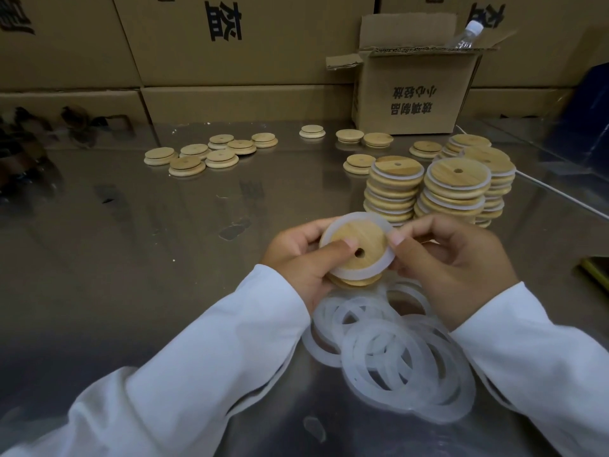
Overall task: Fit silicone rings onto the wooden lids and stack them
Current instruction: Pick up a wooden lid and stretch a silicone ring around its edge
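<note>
Together, a lid (pixel 354 250) with its ring (pixel 388 258) is pinched by curled fingers of the left hand (pixel 298 258) and right hand (pixel 451 262).

Stacked cardboard cartons (pixel 230 44) behind glossy table (pixel 131 258)

Free tabletop (pixel 131 258) left; lid stacks (pixel 438 189) (perhaps four) right, loose rings (pixel 395 357) nearside.
</note>
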Available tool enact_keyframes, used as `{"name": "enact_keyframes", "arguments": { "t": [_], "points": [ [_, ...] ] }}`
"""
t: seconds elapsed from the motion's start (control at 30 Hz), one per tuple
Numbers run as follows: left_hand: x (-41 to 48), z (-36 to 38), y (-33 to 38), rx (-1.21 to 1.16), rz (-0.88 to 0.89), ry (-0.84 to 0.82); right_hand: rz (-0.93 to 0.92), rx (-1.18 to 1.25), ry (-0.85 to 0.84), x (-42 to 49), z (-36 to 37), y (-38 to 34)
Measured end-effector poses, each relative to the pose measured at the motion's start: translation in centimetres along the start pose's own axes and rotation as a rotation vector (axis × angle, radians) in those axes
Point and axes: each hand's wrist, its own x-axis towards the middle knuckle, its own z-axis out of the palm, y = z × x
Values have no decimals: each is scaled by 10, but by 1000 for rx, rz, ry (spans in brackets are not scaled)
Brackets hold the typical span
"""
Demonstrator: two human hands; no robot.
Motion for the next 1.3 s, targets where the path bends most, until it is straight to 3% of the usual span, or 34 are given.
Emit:
{"name": "enact_keyframes", "arguments": {
  "t": [0.37, 0.8, 0.97, 1.1, 1.3],
  "points": [
    [1, -3, 3, 69, 201, -2, -103, -115, 27, 1, -3, -2],
    [-2, 3, 1, -58, 161, 50, 6, 31, -24, -3, 5, -1],
    [-2, 5, 1, -137, 143, 39, -11, 12, 56, -2, 5, 0],
    [-1, 3, -2, -44, 162, 70, -37, 7, 147, -1, 1, -1],
    [0, -2, 2, 172, 184, 54, -81, -35, 116, -1, -3, -2]
  ]
}}
